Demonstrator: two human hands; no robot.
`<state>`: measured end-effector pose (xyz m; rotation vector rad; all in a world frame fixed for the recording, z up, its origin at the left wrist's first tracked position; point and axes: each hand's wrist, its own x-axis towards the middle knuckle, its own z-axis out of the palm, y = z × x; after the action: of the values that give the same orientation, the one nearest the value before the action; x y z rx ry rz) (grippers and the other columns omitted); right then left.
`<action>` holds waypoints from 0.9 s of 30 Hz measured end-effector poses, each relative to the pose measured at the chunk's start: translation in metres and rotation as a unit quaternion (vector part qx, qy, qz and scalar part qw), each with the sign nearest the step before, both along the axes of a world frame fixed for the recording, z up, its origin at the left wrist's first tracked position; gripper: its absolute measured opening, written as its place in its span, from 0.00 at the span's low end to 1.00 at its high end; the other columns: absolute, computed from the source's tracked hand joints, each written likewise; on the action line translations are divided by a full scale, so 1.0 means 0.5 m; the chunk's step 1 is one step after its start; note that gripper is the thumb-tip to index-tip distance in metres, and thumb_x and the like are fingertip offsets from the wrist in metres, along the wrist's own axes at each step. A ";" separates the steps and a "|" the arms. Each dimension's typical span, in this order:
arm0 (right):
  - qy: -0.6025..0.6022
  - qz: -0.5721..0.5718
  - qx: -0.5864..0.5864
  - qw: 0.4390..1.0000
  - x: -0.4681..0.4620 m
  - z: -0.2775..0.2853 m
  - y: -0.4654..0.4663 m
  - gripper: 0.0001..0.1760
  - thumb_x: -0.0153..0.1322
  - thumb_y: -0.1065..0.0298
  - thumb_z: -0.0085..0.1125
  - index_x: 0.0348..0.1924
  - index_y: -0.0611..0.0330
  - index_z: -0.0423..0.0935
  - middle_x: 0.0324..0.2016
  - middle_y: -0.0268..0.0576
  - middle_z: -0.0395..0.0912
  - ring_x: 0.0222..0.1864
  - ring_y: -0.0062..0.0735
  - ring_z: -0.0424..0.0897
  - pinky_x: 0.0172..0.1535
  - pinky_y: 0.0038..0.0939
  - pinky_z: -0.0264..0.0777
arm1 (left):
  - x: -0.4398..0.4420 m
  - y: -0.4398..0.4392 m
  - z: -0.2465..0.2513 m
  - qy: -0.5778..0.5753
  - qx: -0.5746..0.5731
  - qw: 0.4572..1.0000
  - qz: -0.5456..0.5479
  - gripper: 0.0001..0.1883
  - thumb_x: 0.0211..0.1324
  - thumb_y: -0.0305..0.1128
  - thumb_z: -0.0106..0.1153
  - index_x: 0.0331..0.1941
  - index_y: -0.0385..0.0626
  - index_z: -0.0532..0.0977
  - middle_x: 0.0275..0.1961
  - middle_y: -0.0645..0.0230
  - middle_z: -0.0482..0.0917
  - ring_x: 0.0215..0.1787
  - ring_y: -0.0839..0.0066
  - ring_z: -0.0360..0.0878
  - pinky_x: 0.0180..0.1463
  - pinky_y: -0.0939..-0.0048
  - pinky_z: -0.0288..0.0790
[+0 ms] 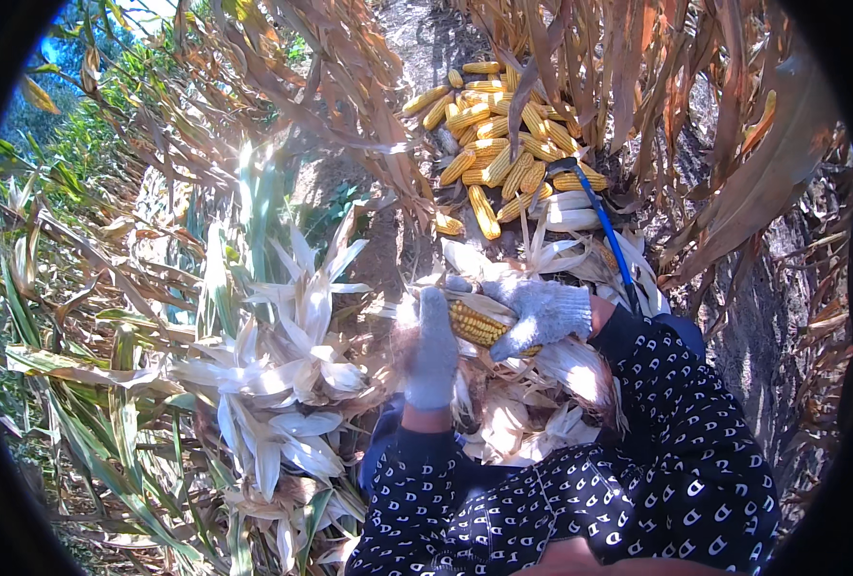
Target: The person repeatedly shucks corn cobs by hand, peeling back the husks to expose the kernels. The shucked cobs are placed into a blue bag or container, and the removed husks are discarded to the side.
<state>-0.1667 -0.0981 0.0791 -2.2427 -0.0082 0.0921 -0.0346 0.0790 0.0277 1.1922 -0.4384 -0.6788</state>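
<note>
A partly husked ear of yellow corn (477, 324) lies between my two hands, its kernels bare in the middle. My right hand (545, 313), in a grey knitted glove, is closed around the ear and some pale husk. My left hand (430, 349), gloved alike, is at the ear's left end beside loose husk; its fingers are blurred and partly hidden, so its hold is unclear. Beyond the hands, a pile of husked corn ears (495, 144) rests on the soil. A tool with a blue handle (606, 223) and a dark head leans at the pile's right side.
Stripped dry husks (290, 374) are heaped to the left, with more husks (513, 417) below my hands. Dry standing corn stalks (628, 72) rise at the upper right. Bent stalks and leaves (124, 360) cover the left. An ear in pale husk (567, 212) lies by the pile.
</note>
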 end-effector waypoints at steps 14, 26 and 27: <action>-0.028 -0.012 0.037 0.999 -0.005 0.006 0.005 0.39 0.62 0.46 0.73 0.59 0.60 0.74 0.45 0.54 0.84 0.48 0.48 0.84 0.53 0.42 0.75 | 0.043 0.017 -0.091 -0.080 0.081 0.993 0.026 0.33 0.77 0.59 0.40 0.55 0.35 0.77 0.51 0.54 0.84 0.52 0.61 0.84 0.61 0.60 0.76; -0.071 -0.001 0.067 0.995 0.022 0.029 0.010 0.42 0.60 0.54 0.78 0.63 0.64 0.72 0.53 0.57 0.81 0.54 0.50 0.82 0.56 0.42 0.76 | 0.044 0.008 -0.098 -0.020 0.012 0.992 0.123 0.25 0.79 0.54 0.43 0.51 0.42 0.76 0.47 0.58 0.84 0.50 0.62 0.84 0.58 0.57 0.79; -0.118 -0.021 0.092 0.989 0.017 0.018 0.010 0.43 0.60 0.56 0.79 0.64 0.65 0.72 0.55 0.58 0.80 0.56 0.50 0.82 0.58 0.42 0.76 | 0.037 -0.001 -0.087 -0.025 -0.002 0.992 0.123 0.25 0.80 0.54 0.42 0.52 0.43 0.76 0.47 0.58 0.84 0.50 0.62 0.84 0.57 0.56 0.80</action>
<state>-0.1582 -0.0933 0.0880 -2.0551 -0.0931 -0.1898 -0.0162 0.0783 -0.0159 1.2381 -0.3275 -0.4369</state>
